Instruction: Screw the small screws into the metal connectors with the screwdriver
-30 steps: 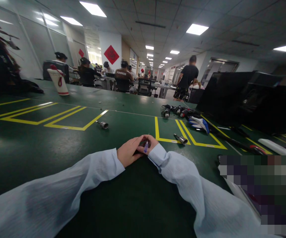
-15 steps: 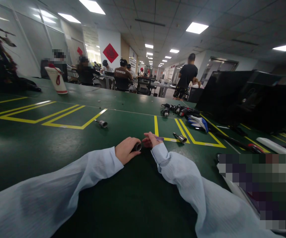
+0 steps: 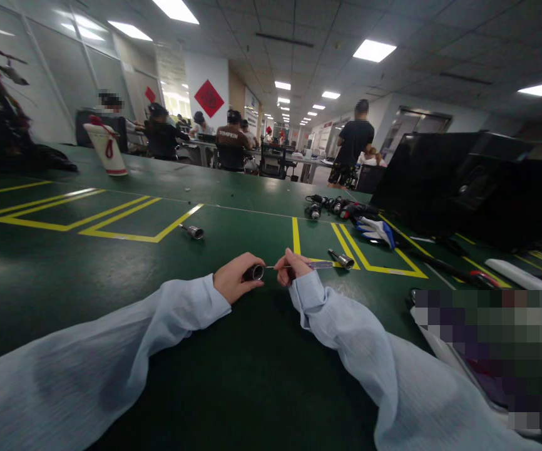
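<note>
My left hand [image 3: 233, 280] is closed around a short dark cylinder [image 3: 253, 272] with a metal-rimmed round open end facing me. Between the fingers of my right hand [image 3: 293, 268] is a slim screwdriver [image 3: 321, 265] with a clear purplish handle. Its thin shaft points left, with the tip close to the cylinder; whether they touch I cannot tell. A metal fitting with a thin stem [image 3: 193, 232] lies on the green table beyond my left hand. Another such fitting [image 3: 342, 259] rests to the right of my right hand, beside yellow tape.
Yellow tape outlines mark the green tabletop [image 3: 233, 219]. Several dark metal-ended parts [image 3: 315, 211] and a white-and-blue glove [image 3: 375, 232] lie at the back right. Black monitors [image 3: 430, 181] stand beyond. A white cup [image 3: 107, 149] stands back left. Several people sit farther off.
The screwdriver has swung into clearer view, its shaft now directed at the cylinder. My right fingers have closed around it. My left hand has shifted slightly left and up with the cylinder.
</note>
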`<state>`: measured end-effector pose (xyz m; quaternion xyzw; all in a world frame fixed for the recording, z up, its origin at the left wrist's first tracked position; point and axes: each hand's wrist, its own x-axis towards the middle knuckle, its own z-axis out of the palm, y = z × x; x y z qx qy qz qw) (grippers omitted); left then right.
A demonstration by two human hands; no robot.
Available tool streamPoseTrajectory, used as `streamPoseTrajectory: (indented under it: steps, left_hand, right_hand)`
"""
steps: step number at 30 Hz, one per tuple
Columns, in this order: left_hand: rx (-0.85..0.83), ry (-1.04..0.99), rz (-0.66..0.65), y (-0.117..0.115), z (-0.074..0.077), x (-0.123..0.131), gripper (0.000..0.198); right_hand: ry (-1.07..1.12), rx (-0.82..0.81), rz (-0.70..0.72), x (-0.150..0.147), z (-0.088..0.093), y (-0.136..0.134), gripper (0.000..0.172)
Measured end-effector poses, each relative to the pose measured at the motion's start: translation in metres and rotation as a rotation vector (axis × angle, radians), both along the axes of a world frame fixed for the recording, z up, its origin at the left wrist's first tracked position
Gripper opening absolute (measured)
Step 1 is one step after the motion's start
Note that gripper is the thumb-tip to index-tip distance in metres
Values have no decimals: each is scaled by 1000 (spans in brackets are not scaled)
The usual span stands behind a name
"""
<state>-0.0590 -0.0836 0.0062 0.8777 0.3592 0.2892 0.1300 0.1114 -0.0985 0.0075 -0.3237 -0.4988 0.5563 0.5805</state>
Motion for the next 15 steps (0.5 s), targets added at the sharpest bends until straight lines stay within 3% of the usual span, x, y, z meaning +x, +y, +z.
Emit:
streamPoseTrajectory:
  steps: [6, 12, 15]
  left_hand:
    - [68, 275, -11, -11, 6, 3, 34]
    - [184, 542, -20, -18, 13, 10, 36]
    - [165, 500, -46, -18, 13, 12, 42]
  right_hand:
    - [-43, -77, -201, 5, -13, 10, 30]
    - [25, -139, -146, -12, -29, 16, 21]
    - [2, -116, -114, -18, -32, 13, 20]
